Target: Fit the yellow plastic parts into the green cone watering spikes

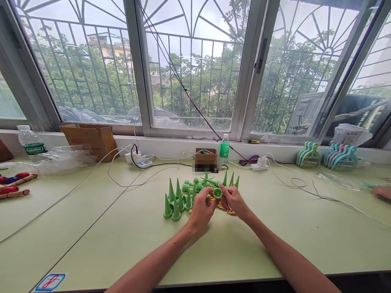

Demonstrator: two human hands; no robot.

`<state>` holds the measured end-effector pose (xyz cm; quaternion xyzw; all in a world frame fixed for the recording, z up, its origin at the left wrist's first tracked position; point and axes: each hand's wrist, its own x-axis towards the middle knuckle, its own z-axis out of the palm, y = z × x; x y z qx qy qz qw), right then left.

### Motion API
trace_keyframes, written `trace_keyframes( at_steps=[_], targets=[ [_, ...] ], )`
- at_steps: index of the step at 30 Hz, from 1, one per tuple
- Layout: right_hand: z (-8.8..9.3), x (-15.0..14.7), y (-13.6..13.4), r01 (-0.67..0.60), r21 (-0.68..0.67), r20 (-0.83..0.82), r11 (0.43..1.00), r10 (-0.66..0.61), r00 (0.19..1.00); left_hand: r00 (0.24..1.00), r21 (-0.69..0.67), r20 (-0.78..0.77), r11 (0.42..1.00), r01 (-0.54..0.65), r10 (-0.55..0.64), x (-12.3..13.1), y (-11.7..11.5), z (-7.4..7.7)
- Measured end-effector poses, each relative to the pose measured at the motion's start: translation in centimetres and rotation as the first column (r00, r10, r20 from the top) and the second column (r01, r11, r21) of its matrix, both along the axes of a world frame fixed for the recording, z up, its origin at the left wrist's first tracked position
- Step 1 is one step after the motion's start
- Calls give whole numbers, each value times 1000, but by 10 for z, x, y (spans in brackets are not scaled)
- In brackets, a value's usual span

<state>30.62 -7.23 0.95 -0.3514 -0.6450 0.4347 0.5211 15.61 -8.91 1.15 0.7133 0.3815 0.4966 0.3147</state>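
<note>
My left hand (pixel 201 206) and my right hand (pixel 234 201) meet over the middle of the table, fingers closed on one green plastic spike (pixel 217 193) from either side. Its round hollow end faces me, and the rest of it is hidden. To the left of my left hand, several green cone-shaped spikes (pixel 176 211) stand upright on the table. Behind my hands lies a heap of green ridged pieces (pixel 188 185), with more cones upright beside it. Small yellow parts (pixel 232 212) are scattered beneath my right hand, partly covered by it.
Along the window sill stand a cardboard box (pixel 91 142), a small brown box (pixel 206 160), a green-labelled bottle (pixel 224 148) and several clothes hangers (pixel 340 156). White cables (pixel 332 199) cross the table. Wooden-handled items (pixel 15 193) lie left; another person's hand (pixel 382 191) shows at right.
</note>
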Motion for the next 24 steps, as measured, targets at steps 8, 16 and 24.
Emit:
trace_keyframes(
  at_steps=[8,16,24],
  targets=[
    [1,2,0,40,38,21,998,-41,999,984,-194,178,980,43,-8,1,5,-2],
    [1,3,0,42,77,77,996,-48,996,922,-418,361,859,296,-142,3,2,5],
    [-5,5,4,49,82,93,995,-56,994,925,-409,332,856,317,-184,1,0,5]
  ],
)
